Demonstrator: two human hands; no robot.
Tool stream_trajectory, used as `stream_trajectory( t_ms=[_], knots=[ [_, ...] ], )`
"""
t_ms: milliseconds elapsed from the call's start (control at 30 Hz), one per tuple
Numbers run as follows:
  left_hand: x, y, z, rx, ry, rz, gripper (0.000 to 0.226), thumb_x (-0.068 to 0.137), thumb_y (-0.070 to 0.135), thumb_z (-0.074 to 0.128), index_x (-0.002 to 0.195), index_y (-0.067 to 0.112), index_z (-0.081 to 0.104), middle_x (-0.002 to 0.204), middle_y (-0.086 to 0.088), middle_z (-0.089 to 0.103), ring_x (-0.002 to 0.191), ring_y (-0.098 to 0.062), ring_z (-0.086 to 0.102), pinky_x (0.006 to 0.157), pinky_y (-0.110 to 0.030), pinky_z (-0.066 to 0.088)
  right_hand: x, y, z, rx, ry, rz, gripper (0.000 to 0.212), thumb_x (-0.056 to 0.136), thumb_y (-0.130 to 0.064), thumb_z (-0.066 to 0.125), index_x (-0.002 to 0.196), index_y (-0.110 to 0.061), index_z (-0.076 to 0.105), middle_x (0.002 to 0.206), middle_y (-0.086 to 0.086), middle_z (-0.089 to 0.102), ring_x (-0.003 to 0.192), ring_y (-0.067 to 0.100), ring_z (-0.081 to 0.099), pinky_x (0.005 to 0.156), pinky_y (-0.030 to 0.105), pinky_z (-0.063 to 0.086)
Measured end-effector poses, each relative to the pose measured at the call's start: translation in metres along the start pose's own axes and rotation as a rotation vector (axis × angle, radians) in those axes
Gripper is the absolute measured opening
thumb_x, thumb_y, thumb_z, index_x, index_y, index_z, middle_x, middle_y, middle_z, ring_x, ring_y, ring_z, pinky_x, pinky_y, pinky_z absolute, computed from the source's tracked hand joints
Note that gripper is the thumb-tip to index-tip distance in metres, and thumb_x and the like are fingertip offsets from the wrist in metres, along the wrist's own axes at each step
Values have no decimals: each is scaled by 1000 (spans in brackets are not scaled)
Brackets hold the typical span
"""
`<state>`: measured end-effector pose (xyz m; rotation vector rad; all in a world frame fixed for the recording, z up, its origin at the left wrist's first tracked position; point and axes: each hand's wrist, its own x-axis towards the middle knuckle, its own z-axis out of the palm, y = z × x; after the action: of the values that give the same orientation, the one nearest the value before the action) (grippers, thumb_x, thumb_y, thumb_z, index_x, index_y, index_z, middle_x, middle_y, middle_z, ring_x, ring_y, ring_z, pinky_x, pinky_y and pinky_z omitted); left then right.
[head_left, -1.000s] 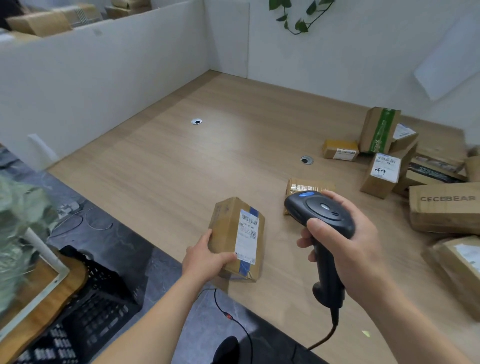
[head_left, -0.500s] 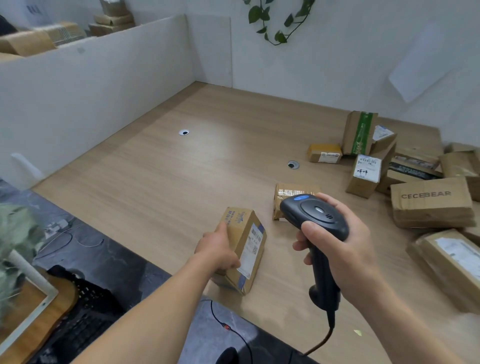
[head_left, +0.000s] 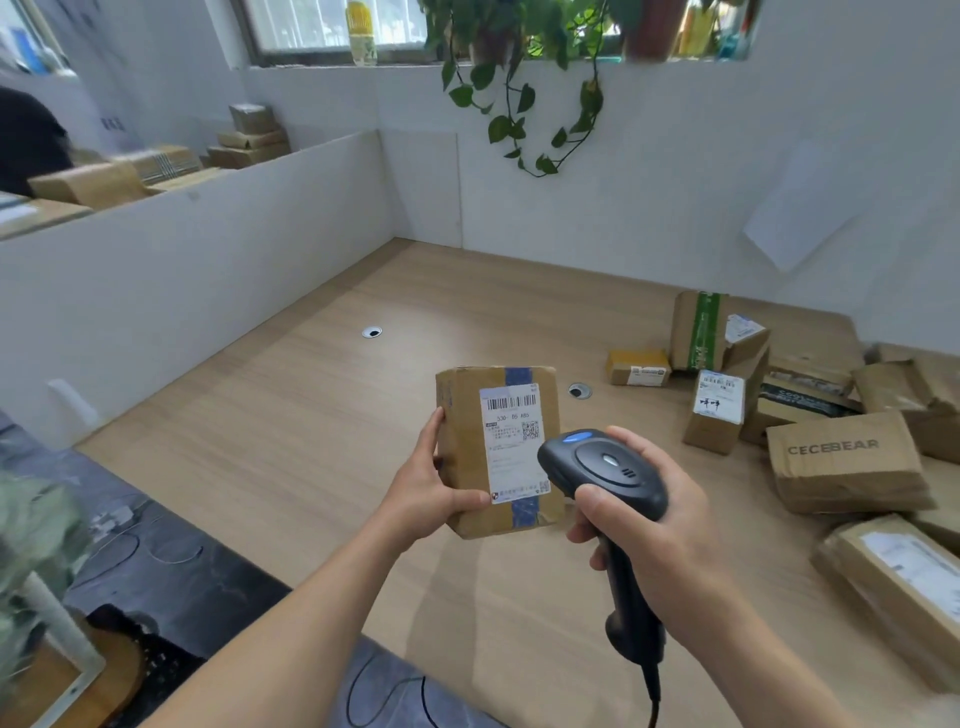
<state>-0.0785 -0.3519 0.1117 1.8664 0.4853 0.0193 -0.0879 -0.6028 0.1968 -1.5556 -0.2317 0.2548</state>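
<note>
My left hand grips a small cardboard parcel by its left side and holds it upright above the wooden table. Its white shipping label with a barcode faces me, and blue tape runs down the box. My right hand grips a black handheld barcode scanner by the handle. The scanner head sits just right of the parcel and overlaps its lower right corner. A black cable hangs from the handle's base.
Several cardboard parcels lie heaped at the table's right, among them a CECEBEAR box and a labelled box. White partition walls enclose the table at left and back. Two cable holes pierce the tabletop. A plant hangs behind.
My left hand has lifted the parcel off the table and turned its label toward me. The view has tilted upward. The scanner stays in my right hand, now close beside the label.
</note>
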Motion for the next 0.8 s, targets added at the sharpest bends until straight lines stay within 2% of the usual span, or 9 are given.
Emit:
stream_trajectory(
  t_ms=[133, 200, 367, 467, 567, 800],
  knots=[
    [0, 10, -2, -16, 15, 42, 127, 64, 9, 93, 156, 47, 15, 119, 12, 58, 115, -10, 59, 95, -48, 57, 0, -9, 4, 4, -2, -28, 67, 57, -38, 81, 120, -39, 59, 84, 5, 77, 62, 24, 71, 50, 35, 54],
    [-1, 12, -3, -25, 21, 51, 126, 65, 9, 93, 156, 47, 15, 119, 11, 57, 113, -8, 58, 95, -47, 57, -1, -11, 5, 13, 1, -37, 63, 58, -36, 81, 117, -41, 59, 82, 5, 76, 61, 23, 69, 50, 34, 53],
    [-5, 13, -5, -59, 28, 68, 128, 61, 11, 94, 155, 51, 16, 120, 9, 57, 117, -17, 60, 95, -48, 57, -3, -15, 3, -2, -22, -44, 59, 64, -29, 79, 118, -40, 57, 83, 6, 77, 61, 23, 70, 50, 34, 54],
    [-8, 14, -6, -70, 42, 82, 126, 65, 7, 93, 155, 50, 16, 119, 10, 56, 117, -15, 59, 95, -47, 57, -3, -16, 2, -10, -29, -39, 63, 64, -32, 80, 122, -39, 56, 84, 6, 77, 62, 24, 70, 52, 34, 55],
    [-10, 14, -9, -74, 55, 89, 127, 64, 7, 94, 155, 51, 17, 119, 5, 56, 113, -22, 64, 94, -48, 57, -3, -15, 1, -9, -36, -42, 68, 61, -36, 81, 124, -37, 56, 81, 6, 76, 61, 23, 70, 51, 34, 54],
    [-23, 15, -19, -85, 91, 103, 127, 62, 12, 94, 153, 54, 16, 122, 2, 55, 109, -18, 65, 93, -50, 58, -5, -16, 4, -6, -75, -54, 70, 64, -28, 80, 131, -30, 56, 92, 3, 78, 68, 28, 73, 51, 36, 55]
  ],
)
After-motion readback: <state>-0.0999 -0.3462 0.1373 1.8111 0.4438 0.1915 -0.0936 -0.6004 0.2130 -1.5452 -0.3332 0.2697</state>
